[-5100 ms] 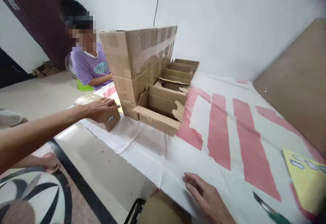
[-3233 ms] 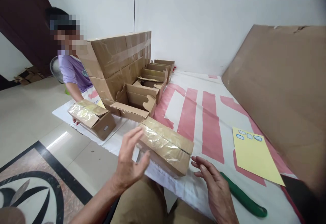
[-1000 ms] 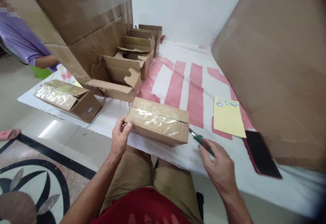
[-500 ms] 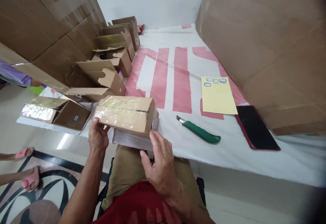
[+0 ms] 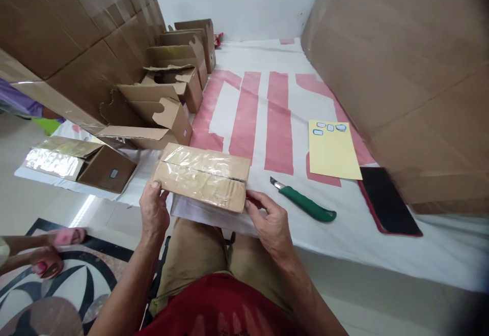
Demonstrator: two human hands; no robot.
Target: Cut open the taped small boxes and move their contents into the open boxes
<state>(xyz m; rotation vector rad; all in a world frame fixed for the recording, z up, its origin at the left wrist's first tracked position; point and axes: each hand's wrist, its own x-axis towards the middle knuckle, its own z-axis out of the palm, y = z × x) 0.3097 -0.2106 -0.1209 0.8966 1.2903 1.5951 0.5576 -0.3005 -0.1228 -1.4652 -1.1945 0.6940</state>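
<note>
Reaching the pale wall, pink-striped white cloth beyond the taped box.

Nothing is legible, not even the labels on the yellow sheet.

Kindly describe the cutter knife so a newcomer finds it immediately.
On the white cloth with pink stripes, find the taped box at the right hand. The cutter knife lies further right. Unlike the yellow sheet and flat black object nearby, it has a green handle.
</note>
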